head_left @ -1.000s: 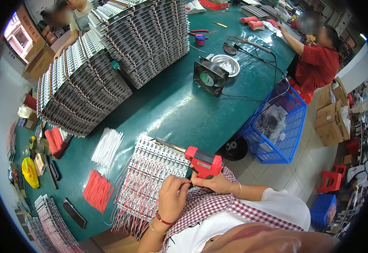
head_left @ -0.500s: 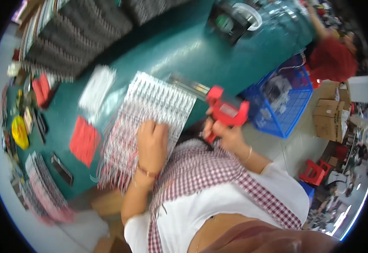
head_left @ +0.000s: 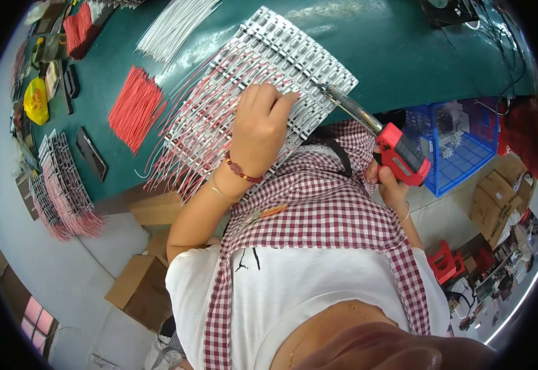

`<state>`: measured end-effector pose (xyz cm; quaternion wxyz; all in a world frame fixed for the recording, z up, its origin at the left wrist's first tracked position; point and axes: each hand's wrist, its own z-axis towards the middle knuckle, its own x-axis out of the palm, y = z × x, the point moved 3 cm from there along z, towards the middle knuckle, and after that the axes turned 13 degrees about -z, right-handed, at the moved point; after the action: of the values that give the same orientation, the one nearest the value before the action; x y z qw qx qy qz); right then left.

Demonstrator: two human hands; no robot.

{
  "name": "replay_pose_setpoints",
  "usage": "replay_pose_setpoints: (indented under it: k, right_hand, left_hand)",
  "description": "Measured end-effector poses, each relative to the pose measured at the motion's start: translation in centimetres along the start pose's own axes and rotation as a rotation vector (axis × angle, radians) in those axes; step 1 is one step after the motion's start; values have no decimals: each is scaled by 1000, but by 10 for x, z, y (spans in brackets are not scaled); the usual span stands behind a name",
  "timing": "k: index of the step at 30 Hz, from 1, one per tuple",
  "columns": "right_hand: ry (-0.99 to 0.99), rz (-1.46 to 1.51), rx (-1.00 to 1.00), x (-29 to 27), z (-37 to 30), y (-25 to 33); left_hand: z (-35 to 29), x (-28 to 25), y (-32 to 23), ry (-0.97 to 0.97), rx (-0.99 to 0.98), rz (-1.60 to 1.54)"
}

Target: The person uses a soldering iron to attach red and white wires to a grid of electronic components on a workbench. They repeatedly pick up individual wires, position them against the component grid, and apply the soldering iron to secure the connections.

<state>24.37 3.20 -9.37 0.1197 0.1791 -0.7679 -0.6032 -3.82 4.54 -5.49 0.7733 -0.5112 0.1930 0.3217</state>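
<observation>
Beside one wired panel (head_left: 309, 55), the right hand (head_left: 390, 184) holds one soldering gun (head_left: 401, 154).

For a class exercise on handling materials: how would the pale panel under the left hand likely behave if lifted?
The panel would probably stay fairly flat: its rows form one even sheet. Its red and white wires would likely sway, being thin with loose ends spreading past the edge. They may also tangle, since many cross.

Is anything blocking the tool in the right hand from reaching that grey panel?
Nothing visible: the right hand holds the red tool, its metal tip over the grey panel. The left hand is left of the tip.
</observation>
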Motion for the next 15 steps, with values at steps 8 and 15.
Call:
replay_pose_setpoints:
  k: [8, 15]
  right_hand:
    - [44, -62, 50, 7, 8, 4]
    - [73, -198, 60, 7, 10, -3]
  left_hand:
    - [3, 5, 4, -19, -28, 22]
    - [5, 9, 5, -13, -52, 45]
